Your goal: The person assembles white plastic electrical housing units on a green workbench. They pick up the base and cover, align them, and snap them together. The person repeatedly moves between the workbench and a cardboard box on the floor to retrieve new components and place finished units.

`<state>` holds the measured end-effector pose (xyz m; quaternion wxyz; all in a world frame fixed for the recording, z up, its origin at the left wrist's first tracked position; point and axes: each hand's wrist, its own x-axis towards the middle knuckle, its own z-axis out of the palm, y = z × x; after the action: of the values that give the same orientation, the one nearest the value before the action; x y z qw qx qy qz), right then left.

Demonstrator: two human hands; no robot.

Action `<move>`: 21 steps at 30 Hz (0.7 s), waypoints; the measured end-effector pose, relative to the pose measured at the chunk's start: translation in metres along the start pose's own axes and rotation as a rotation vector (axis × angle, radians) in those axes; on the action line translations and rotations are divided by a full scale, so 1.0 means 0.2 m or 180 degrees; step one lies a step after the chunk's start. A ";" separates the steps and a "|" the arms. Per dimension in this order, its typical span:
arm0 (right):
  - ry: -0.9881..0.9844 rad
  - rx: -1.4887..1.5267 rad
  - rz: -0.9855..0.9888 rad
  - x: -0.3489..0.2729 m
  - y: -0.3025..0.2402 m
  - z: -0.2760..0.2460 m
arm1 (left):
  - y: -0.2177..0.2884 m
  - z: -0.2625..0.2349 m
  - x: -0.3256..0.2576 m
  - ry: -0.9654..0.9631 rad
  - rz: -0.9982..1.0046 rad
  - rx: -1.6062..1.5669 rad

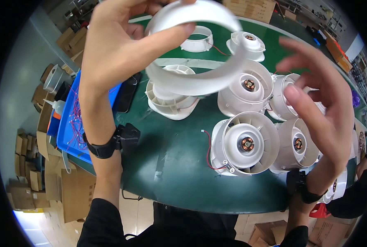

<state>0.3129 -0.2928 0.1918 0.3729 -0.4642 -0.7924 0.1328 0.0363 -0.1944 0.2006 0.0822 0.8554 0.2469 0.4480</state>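
Note:
My left hand (pixel 119 51) is raised at the upper left, its fingers and thumb closed on a smooth white plastic ring (pixel 195 84), smeared a little by motion. Below the ring a round white fan housing (pixel 173 108) stands on the green table, partly covered by it. My right hand (pixel 321 92) is in the air at the right, fingers apart and holding nothing. Beneath and beside it are several white fan housings, among them a front one (pixel 246 144) with a copper-wound motor core and a red wire, and another (pixel 242 88) behind it.
At the left edge sits a blue tray (pixel 65 123) with thin red wires, beside a dark flat device (pixel 130 95). Farther back are a second white ring (pixel 196 46) and a housing (pixel 248 50). Cardboard boxes (pixel 76 195) stand on the floor at left.

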 end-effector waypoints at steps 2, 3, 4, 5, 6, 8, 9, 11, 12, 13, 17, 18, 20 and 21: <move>0.0406 0.0510 0.0331 0.05 -0.08 0.16 | 0.04 0.02 0.01 0.0343 0.0372 -0.0583; 0.0471 0.0951 0.0400 0.06 -0.13 0.23 | 0.04 0.02 0.01 0.0406 0.0490 -0.0755; 0.0383 0.1235 0.0412 0.06 -0.11 0.24 | 0.13 0.00 -0.01 0.0456 0.0297 -0.0787; 0.0320 0.1508 0.0454 0.06 -0.07 0.24 | 0.15 0.00 -0.01 0.0471 0.0255 -0.0885; 0.0266 0.1780 0.0509 0.05 -0.03 0.24 | 0.18 0.00 -0.01 0.0478 0.0211 -0.0986; 0.0241 0.1721 0.0705 0.06 -0.03 0.20 | 0.18 -0.01 -0.01 0.0486 0.0303 -0.1190; 0.0402 0.1519 0.0673 0.06 -0.03 0.18 | 0.16 -0.02 0.00 0.0468 0.0235 -0.1449; 0.0752 0.1073 0.0615 0.04 -0.02 0.11 | 0.12 -0.02 0.00 0.0400 0.0105 -0.1915; 0.0763 0.0938 0.0641 0.04 -0.02 0.10 | 0.11 -0.02 0.02 0.0287 0.0022 -0.1917; 0.0773 0.0820 0.0658 0.04 -0.01 0.09 | 0.13 -0.01 0.01 0.0071 -0.0123 -0.1757; 0.0590 0.0731 0.0726 0.05 -0.02 0.11 | 0.18 -0.02 0.02 -0.0750 -0.0328 -0.1066; 0.0552 0.0749 0.0665 0.06 -0.02 0.13 | 0.18 -0.02 0.03 -0.0895 -0.0267 -0.0866; 0.0555 0.0597 0.0331 0.05 -0.03 0.12 | 0.18 0.00 0.03 -0.0784 -0.0094 -0.0797; 0.0586 0.0463 0.0088 0.04 -0.02 0.11 | 0.16 0.02 0.03 -0.0651 0.0001 -0.0823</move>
<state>0.2917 -0.2847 0.1824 0.4749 -0.4570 -0.7365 0.1519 0.0542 -0.2182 0.2139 0.2163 0.8788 0.1774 0.3865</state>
